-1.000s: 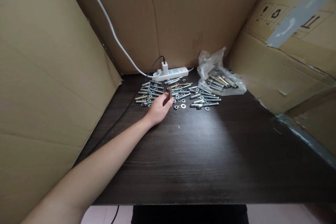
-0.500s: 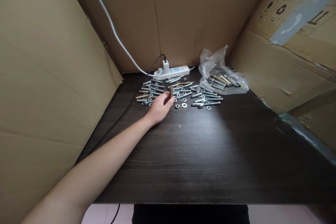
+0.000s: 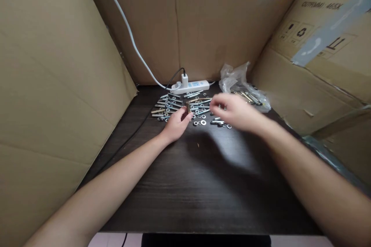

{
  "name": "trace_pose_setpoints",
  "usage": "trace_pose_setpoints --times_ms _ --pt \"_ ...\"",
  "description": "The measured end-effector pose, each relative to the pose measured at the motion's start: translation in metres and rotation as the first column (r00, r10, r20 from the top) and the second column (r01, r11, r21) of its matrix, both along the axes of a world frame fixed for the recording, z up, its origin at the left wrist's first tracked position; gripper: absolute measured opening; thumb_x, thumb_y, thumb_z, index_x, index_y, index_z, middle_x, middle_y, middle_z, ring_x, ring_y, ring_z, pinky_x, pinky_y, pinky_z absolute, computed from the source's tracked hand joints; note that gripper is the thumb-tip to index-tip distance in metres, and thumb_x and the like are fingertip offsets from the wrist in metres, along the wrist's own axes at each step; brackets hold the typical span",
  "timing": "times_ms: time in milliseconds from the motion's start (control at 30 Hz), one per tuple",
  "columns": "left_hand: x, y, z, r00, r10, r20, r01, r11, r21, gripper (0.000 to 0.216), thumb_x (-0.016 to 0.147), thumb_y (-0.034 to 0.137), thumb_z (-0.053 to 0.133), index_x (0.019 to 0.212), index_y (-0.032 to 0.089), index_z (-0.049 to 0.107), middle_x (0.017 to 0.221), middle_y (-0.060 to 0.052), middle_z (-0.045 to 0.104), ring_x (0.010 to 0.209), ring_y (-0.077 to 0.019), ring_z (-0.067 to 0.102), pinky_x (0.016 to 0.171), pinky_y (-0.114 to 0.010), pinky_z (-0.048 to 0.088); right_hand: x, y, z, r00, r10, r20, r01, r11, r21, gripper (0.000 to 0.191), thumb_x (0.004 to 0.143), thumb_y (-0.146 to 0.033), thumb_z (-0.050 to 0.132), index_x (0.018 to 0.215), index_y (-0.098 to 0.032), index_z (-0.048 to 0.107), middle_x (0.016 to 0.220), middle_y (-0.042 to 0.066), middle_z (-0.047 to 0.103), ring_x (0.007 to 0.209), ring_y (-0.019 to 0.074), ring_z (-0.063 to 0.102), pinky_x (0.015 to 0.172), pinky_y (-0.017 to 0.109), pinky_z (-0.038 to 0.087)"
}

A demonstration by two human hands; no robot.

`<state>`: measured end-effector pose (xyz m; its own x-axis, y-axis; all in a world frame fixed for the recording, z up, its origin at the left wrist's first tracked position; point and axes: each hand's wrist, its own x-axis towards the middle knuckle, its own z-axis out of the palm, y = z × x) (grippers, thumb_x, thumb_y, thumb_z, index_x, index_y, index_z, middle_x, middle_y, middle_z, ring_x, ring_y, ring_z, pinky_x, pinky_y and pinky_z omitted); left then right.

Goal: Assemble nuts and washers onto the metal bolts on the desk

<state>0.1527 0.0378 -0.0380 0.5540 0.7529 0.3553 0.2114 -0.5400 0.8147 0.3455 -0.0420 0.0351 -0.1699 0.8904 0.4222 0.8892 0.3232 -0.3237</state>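
Note:
My left hand (image 3: 176,124) is closed around a brass-coloured metal sleeve (image 3: 188,107), held upright between thumb and fingers above the scattered hardware. To its right, my right hand (image 3: 227,110) hovers over the parts, blurred by motion, so its fingers are hard to read. Several bolts (image 3: 169,104) and small nuts lie to the left of the left hand. Flat washers (image 3: 203,122) rest on the table just right of it. More bolts (image 3: 217,122) and washers are partly covered by my right hand.
A clear plastic bag (image 3: 236,75) holding more bolts lies at the back right. A white power strip (image 3: 191,87) with a plugged-in adapter stands behind the parts. Its black cable (image 3: 136,129) runs across the dark table (image 3: 174,193). Cardboard walls (image 3: 150,27) enclose three sides.
My right hand has come into view from the right and is over the right-hand bolts. My left hand keeps its hold on the sleeve. The camera has tilted up slightly.

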Motion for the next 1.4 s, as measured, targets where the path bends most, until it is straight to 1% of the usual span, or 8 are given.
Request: trace_pose_setpoints --times_ms 67,233,567,733,867,1067,1200,1400 --pt "-0.001 0.0 0.0 1.0 0.009 0.006 -0.009 1.0 0.0 0.017 0.09 0.03 0.045 0.088 0.015 0.052 0.078 -0.002 0.056 0.071 -0.0139 0.051 0.069 -0.024 0.041 -0.007 0.001 -0.014 0.993 0.004 0.118 0.003 0.998 -0.064 0.009 0.082 -0.019 0.058 0.082 -0.015 0.066 0.079 0.005 0.064 0.078 0.0179 0.059 0.072 0.03 0.047" --pt "-0.002 0.0 -0.001 0.999 0.03 0.025 -0.03 0.999 -0.012 0.016 0.091 0.03 0.043 0.088 0.016 0.051 0.082 -0.002 0.057 0.074 -0.0142 0.052 0.071 -0.024 0.042 -0.016 0.007 -0.041 0.916 0.01 0.401 0.061 0.985 -0.164 0.021 0.085 -0.023 0.053 0.095 -0.017 0.069 0.088 0.01 0.065 0.087 0.0242 0.055 0.082 0.035 0.043" --pt "-0.001 0.001 -0.003 1.0 0.018 0.021 -0.017 1.0 -0.02 0.017 0.09 0.031 0.045 0.093 0.016 0.053 0.081 -0.002 0.056 0.073 -0.0146 0.051 0.07 -0.025 0.042 -0.017 0.029 -0.023 0.88 0.123 0.46 0.059 0.931 -0.361 0.018 0.074 -0.021 0.058 0.091 -0.02 0.066 0.091 0.008 0.067 0.089 0.0229 0.057 0.074 0.03 0.04" --pt "-0.001 0.0 -0.003 0.999 0.015 0.039 -0.013 0.999 -0.048 0.018 0.089 0.032 0.045 0.092 0.016 0.053 0.079 -0.001 0.055 0.072 -0.014 0.05 0.069 -0.024 0.042 -0.018 0.026 -0.019 0.9 0.109 0.423 0.082 0.909 -0.408 0.01 0.072 -0.019 0.058 0.081 -0.02 0.062 0.077 0.005 0.065 0.073 0.019 0.058 0.06 0.027 0.035" --pt "0.0 0.001 -0.005 0.993 0.032 0.117 -0.014 0.988 -0.154 0.017 0.088 0.032 0.048 0.087 0.016 0.053 0.075 0.0 0.053 0.069 -0.0126 0.049 0.066 -0.023 0.041 -0.019 0.013 -0.023 0.967 0.109 0.229 -0.029 0.945 -0.327 0.006 0.079 -0.02 0.055 0.082 -0.02 0.06 0.079 0.002 0.063 0.07 0.0148 0.056 0.062 0.024 0.036" --pt "0.007 -0.007 -0.006 0.973 0.037 0.227 0.052 0.926 -0.374 0.017 0.087 0.034 0.049 0.088 0.017 0.051 0.069 0.002 0.05 0.059 -0.009 0.044 0.054 -0.019 0.037 -0.029 0.007 -0.055 0.991 0.126 0.042 -0.124 0.991 -0.052 0.005 0.083 -0.019 0.054 0.083 -0.02 0.058 0.076 0.002 0.059 0.072 0.0153 0.053 0.067 0.025 0.04" --pt "0.008 -0.013 -0.005 0.977 -0.001 0.214 0.079 0.932 -0.354 0.018 0.087 0.033 0.05 0.088 0.016 0.053 0.074 0.0 0.053 0.065 -0.0103 0.048 0.059 -0.02 0.041 -0.029 0.008 -0.067 0.993 0.118 -0.028 -0.117 0.992 0.039 0.004 0.083 -0.02 0.054 0.082 -0.02 0.058 0.077 0.003 0.057 0.071 0.0156 0.053 0.066 0.026 0.042" --pt "0.007 -0.011 -0.006 0.979 0.043 0.197 0.025 0.944 -0.328 0.016 0.088 0.032 0.05 0.088 0.016 0.053 0.073 0.001 0.052 0.064 -0.0099 0.047 0.06 -0.021 0.041 -0.028 0.007 -0.069 0.985 0.138 -0.106 -0.13 0.989 0.074 0.008 0.087 -0.022 0.052 0.086 -0.02 0.059 0.082 0.004 0.059 0.073 0.0159 0.057 0.066 0.026 0.045"
